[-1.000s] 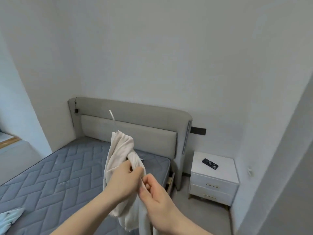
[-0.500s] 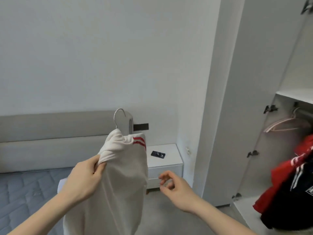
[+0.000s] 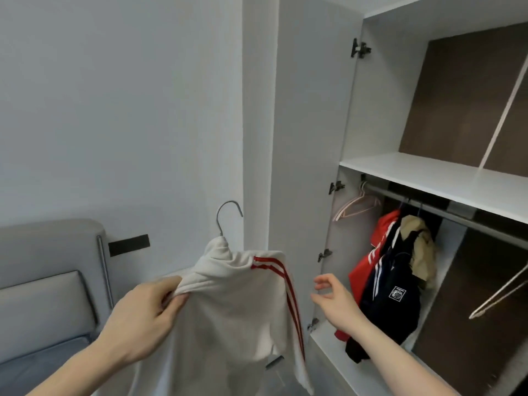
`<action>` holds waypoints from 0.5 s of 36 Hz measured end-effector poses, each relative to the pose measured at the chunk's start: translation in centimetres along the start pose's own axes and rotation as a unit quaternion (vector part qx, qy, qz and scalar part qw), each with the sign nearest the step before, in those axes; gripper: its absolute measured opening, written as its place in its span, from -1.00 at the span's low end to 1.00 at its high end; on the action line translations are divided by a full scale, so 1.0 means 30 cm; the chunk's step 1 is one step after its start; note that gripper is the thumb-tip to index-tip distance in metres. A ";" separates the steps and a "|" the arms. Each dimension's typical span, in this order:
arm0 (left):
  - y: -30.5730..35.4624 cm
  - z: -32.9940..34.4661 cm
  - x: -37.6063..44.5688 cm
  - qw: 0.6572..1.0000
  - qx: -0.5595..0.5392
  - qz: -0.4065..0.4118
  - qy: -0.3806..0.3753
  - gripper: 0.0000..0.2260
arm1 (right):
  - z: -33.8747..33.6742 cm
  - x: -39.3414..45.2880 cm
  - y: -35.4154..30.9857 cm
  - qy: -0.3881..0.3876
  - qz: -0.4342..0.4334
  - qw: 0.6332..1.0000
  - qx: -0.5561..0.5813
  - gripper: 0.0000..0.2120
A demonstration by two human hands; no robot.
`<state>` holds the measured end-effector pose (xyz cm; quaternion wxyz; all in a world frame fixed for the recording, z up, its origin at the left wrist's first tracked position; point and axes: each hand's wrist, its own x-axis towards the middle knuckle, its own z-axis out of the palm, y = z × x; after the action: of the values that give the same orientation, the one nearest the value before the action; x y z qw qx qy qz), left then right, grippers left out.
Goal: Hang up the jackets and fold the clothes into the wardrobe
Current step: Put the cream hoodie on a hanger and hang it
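Note:
A cream jacket (image 3: pixel 237 307) with two red stripes down its sleeve hangs on a hanger whose metal hook (image 3: pixel 227 215) sticks up above the collar. My left hand (image 3: pixel 145 315) grips the jacket's left shoulder and holds it up in front of me. My right hand (image 3: pixel 333 298) hovers just right of the jacket with fingers loosely curled, holding nothing. The open wardrobe (image 3: pixel 428 178) stands to the right. On its rail (image 3: pixel 445 212) hang a red jacket (image 3: pixel 368 270), a navy jacket (image 3: pixel 391 295) and a tan one (image 3: pixel 425 252).
An empty pink hanger (image 3: pixel 357 207) hangs at the rail's left end, and another bare hanger (image 3: pixel 503 292) at the far right. The wardrobe door (image 3: pixel 308 155) stands open between jacket and rail. A grey bed headboard (image 3: pixel 51 270) sits at lower left.
The view has swung right from the bed to the open wardrobe. My right hand let go of the jacket and moved right; the left hand carried the jacket on its hanger toward the wardrobe.

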<state>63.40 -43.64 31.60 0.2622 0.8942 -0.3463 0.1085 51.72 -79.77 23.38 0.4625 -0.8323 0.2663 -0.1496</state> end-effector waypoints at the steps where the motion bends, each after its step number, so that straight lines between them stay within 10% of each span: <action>1: 0.016 0.036 0.037 1.000 -0.004 0.007 -0.004 -0.68 | -0.025 0.033 0.024 0.013 0.012 1.000 0.007 -0.76; 18: 0.424 0.571 0.653 0.988 -0.123 0.034 -0.084 -0.70 | -0.322 0.460 0.393 0.179 0.182 0.961 0.104 -0.75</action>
<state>69.43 -71.90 29.61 0.3366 0.8485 -0.4082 -0.0016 54.55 -99.54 18.50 0.5104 -0.6768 0.4747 -0.2367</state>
